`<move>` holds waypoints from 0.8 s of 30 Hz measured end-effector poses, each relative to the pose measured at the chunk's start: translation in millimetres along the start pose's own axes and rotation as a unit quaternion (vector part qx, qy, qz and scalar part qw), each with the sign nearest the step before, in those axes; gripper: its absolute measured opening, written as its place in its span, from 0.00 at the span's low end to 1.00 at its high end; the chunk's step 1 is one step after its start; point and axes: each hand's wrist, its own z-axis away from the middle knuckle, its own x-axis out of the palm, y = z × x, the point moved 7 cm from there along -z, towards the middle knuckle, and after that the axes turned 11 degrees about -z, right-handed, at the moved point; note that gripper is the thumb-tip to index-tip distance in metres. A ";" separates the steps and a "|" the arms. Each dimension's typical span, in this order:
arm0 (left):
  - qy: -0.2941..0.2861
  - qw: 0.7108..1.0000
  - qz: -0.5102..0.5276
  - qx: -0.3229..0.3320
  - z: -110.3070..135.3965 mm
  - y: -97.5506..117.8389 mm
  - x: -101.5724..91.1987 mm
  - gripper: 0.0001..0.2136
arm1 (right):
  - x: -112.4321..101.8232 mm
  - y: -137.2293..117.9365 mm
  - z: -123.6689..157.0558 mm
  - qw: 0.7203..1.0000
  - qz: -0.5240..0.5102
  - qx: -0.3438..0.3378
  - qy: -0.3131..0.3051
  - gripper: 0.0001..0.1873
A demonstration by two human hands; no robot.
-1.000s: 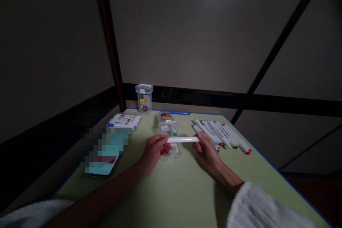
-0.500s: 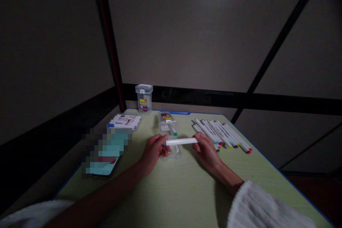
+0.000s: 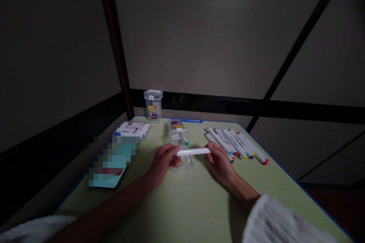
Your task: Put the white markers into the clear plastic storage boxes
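I hold a white marker [image 3: 194,152] level between both hands, a little above the green table [image 3: 196,205]. My left hand [image 3: 164,161] pinches its left end and my right hand [image 3: 219,159] pinches its right end. Under the marker lies a clear plastic piece [image 3: 186,163], partly hidden by my fingers. Just behind it a clear marker case [image 3: 176,131] lies on its side with one green-tipped marker [image 3: 184,139] sticking out.
A row of several white markers with coloured caps [image 3: 236,144] lies at the right. A flat pack of markers [image 3: 132,130] sits at the back left, a clear upright box [image 3: 153,104] behind it. A blurred-out flat object [image 3: 110,163] lies at the left edge.
Both hands with the white marker have dropped slightly and drawn a little closer together; everything on the table stays put.
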 end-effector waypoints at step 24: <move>-0.005 1.000 0.004 -0.001 -1.5 -2.0 -0.7 0.10 | 0.5 1.7 0.8 1.000 -0.010 0.022 -0.003 0.12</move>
